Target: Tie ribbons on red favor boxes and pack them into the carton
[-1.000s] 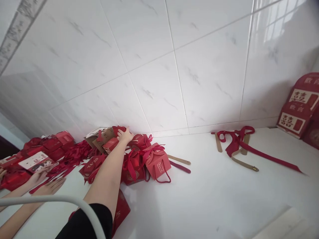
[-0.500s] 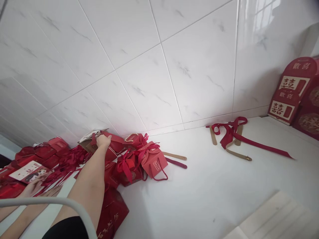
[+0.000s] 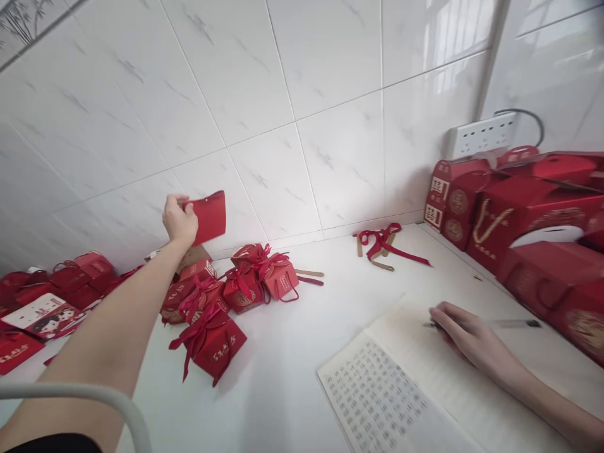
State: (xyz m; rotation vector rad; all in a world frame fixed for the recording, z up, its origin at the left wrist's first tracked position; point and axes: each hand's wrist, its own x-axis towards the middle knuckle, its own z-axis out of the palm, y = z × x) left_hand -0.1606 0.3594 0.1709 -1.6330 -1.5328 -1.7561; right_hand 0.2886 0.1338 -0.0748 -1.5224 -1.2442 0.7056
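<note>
My left hand (image 3: pixel 180 217) is raised before the tiled wall, its fingers closed on the edge of a red cardboard piece (image 3: pixel 210 217). It looks flat, and part of it is hidden behind the fingers. Below it cluster several red gift boxes (image 3: pixel 243 289) with ribbon bows and cord handles. A larger red box (image 3: pixel 219 349) with a dark red bow stands at the near end. On the right, my right hand (image 3: pixel 465 333) is closed around a pen (image 3: pixel 514 324) over a notebook (image 3: pixel 453 384). The notebook lies open, with rows of small characters on its left page.
Red ribbons with tan strips (image 3: pixel 382 248) lie near the wall. Large red cartons (image 3: pixel 514 207) line the right side below a white power strip (image 3: pixel 486 133). More red boxes (image 3: pixel 80 277) and a white illustrated box (image 3: pixel 44 314) are at far left. A pale curved bar (image 3: pixel 94 391) crosses the lower left.
My left hand has lifted the red cardboard piece up from among the boxes. The view has swung right, bringing my right hand with the pen into sight; another person's hands at left no longer show.
</note>
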